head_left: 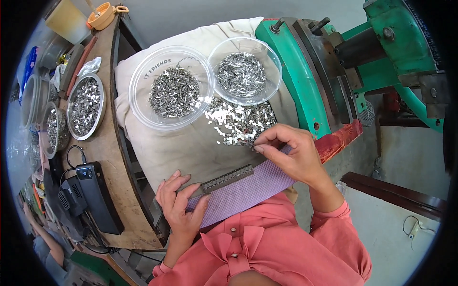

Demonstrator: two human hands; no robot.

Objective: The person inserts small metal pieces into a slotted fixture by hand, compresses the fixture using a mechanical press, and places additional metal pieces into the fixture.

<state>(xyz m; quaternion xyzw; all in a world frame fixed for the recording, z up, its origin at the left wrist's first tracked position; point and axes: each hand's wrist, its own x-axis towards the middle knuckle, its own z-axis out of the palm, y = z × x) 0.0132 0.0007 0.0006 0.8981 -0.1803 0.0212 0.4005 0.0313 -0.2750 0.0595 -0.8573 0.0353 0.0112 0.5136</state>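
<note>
Some lettering, one hidden pinch

We see dark lettering (160,64) on a clear tub (137,97). The left hand (179,206) is beside the slotted bar (227,179) along a purple mat (248,194); its grip we cannot tell. By loose metal pieces (245,119), the right hand (296,155) pinches; anything between its fingertips is hidden.

Dark printed lettering (160,67) | on larger round clear tub (139,102)

Lilac mat (238,198), fine grid pattern; dark-grey metal bar (227,179); silver metal flakes (241,119); green press (305,90) (red-edged); coral shirt (291,233).
</note>
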